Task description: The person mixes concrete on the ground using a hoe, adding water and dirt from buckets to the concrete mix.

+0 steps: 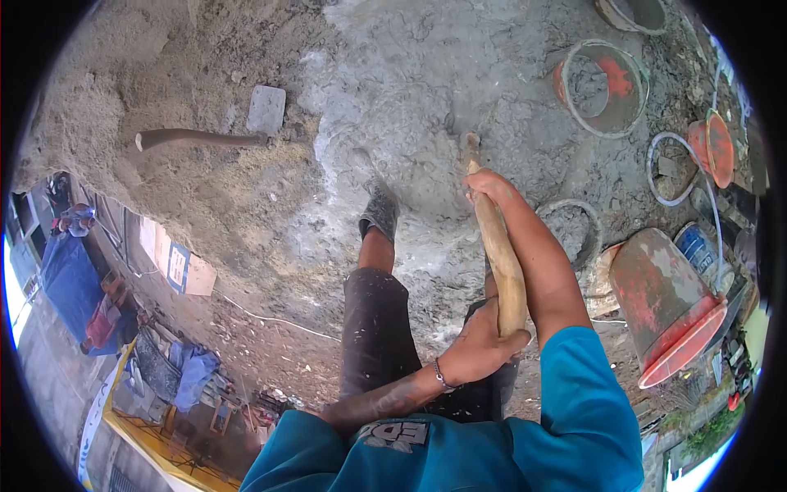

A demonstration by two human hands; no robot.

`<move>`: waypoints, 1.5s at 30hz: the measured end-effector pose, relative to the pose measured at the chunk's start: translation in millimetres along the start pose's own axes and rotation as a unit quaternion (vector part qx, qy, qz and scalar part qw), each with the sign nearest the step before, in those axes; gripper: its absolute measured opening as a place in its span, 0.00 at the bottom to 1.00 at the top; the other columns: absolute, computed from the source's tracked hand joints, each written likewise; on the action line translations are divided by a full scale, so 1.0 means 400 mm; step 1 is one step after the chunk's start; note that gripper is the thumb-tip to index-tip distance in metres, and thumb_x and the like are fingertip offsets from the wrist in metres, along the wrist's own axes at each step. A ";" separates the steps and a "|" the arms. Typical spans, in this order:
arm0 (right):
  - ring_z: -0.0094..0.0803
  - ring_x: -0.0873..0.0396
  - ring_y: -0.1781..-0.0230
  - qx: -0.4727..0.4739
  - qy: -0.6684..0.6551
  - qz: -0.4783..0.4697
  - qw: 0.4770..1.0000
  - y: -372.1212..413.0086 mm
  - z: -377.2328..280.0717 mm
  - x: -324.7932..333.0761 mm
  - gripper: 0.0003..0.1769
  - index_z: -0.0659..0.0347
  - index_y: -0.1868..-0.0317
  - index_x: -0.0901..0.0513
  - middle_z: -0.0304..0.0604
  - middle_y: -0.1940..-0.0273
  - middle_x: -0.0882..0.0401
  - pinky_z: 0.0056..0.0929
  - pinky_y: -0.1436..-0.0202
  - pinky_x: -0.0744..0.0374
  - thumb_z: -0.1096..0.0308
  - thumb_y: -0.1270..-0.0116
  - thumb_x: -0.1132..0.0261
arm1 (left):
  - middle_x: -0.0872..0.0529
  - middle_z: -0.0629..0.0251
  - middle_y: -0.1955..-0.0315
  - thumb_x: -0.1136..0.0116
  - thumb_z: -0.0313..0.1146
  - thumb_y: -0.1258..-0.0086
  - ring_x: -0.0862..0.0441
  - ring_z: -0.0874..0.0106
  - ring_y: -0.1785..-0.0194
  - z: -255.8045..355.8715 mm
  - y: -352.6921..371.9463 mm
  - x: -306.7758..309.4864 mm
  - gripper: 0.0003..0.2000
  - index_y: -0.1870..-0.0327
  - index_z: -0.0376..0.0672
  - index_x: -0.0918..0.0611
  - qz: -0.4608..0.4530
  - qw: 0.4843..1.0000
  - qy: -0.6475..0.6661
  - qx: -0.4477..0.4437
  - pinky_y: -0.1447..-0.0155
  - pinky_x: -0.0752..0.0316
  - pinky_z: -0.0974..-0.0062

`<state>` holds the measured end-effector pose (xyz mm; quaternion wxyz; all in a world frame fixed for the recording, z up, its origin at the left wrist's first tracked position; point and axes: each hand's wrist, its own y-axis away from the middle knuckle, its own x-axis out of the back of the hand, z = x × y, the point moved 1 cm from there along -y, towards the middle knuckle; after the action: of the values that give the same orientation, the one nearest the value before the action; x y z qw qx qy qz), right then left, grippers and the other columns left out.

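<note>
Both my hands hold one thick wooden handle (pixel 502 254), which slopes from my waist down to the wet grey mix. My left hand (pixel 475 343), with a bracelet at its wrist, is wrapped round the handle's near end. Farther down, my right hand (pixel 490 187) grips it close to its far end. The tool's head is hidden in the wet cement mix (pixel 434 90). My boot (pixel 379 211) stands at the edge of the mix. A hoe (pixel 266 111) with a dark handle lies on the sand to the left.
Mortar-coated buckets (pixel 602 90) stand at the upper right, and a large red-grey bucket (pixel 660 299) lies tipped at the right. A hose (pixel 721 238) runs near them. At the lower left are a blue tarp (pixel 70 287), yellow metalwork (pixel 156 447) and a person (pixel 78 220).
</note>
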<state>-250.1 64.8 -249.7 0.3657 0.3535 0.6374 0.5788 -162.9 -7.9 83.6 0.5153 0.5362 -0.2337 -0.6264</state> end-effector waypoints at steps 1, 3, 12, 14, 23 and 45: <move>0.34 0.28 0.85 -0.009 -0.016 -0.019 1.000 0.037 -0.015 0.038 0.09 0.67 0.66 0.31 0.45 0.79 0.28 0.33 0.84 0.27 0.71 0.42 0.41 | 0.24 0.63 0.80 0.42 0.34 0.41 0.25 0.74 0.79 0.051 0.007 -0.047 0.15 0.63 0.32 0.30 -0.005 0.999 0.015 -0.039 0.75 0.29 0.74; 0.32 0.30 0.85 -0.043 -0.023 -0.035 0.998 0.130 -0.061 0.114 0.10 0.66 0.65 0.32 0.44 0.79 0.31 0.31 0.85 0.27 0.71 0.41 0.41 | 0.24 0.62 0.79 0.41 0.36 0.40 0.25 0.74 0.78 0.147 0.024 -0.139 0.17 0.62 0.32 0.31 -0.049 0.997 0.020 -0.058 0.74 0.29 0.73; 0.30 0.28 0.82 0.075 -0.043 0.191 0.978 0.695 -0.221 0.470 0.12 0.71 0.61 0.31 0.43 0.75 0.28 0.32 0.84 0.27 0.70 0.38 0.42 | 0.24 0.48 0.68 0.39 0.36 0.41 0.23 0.56 0.63 0.230 0.215 -0.326 0.33 0.41 0.28 0.41 -0.175 0.955 -0.167 -0.172 0.55 0.29 0.63; 0.30 0.27 0.82 0.119 -0.043 0.235 0.964 0.665 -0.187 0.509 0.12 0.71 0.61 0.31 0.43 0.74 0.27 0.32 0.83 0.27 0.70 0.38 0.41 | 0.23 0.45 0.67 0.38 0.37 0.45 0.22 0.53 0.62 0.142 0.139 -0.260 0.30 0.45 0.29 0.36 -0.185 0.944 -0.248 -0.118 0.56 0.28 0.63; 0.31 0.24 0.79 0.278 -0.185 0.350 0.875 0.144 -0.132 0.572 0.11 0.75 0.61 0.29 0.47 0.72 0.25 0.32 0.78 0.25 0.75 0.40 0.39 | 0.18 0.56 0.59 0.39 0.39 0.52 0.21 0.57 0.52 -0.255 -0.614 0.242 0.23 0.51 0.46 0.21 0.039 0.826 -0.553 -0.107 0.47 0.27 0.63; 0.55 0.24 0.49 0.224 0.317 0.237 0.890 -0.133 -0.523 -0.288 0.34 0.76 0.46 0.34 0.67 0.53 0.24 0.42 0.47 0.24 0.60 0.47 0.36 | 0.22 0.45 0.81 0.42 0.35 0.48 0.21 0.49 0.74 -0.196 -0.215 0.422 0.13 0.76 0.30 0.24 0.293 0.945 -0.084 -0.123 0.67 0.27 0.61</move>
<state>-379.1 -140.4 -283.1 -0.0931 0.3641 0.7297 0.5712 -107.2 -107.8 -86.5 0.7162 0.3224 -0.3440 -0.5145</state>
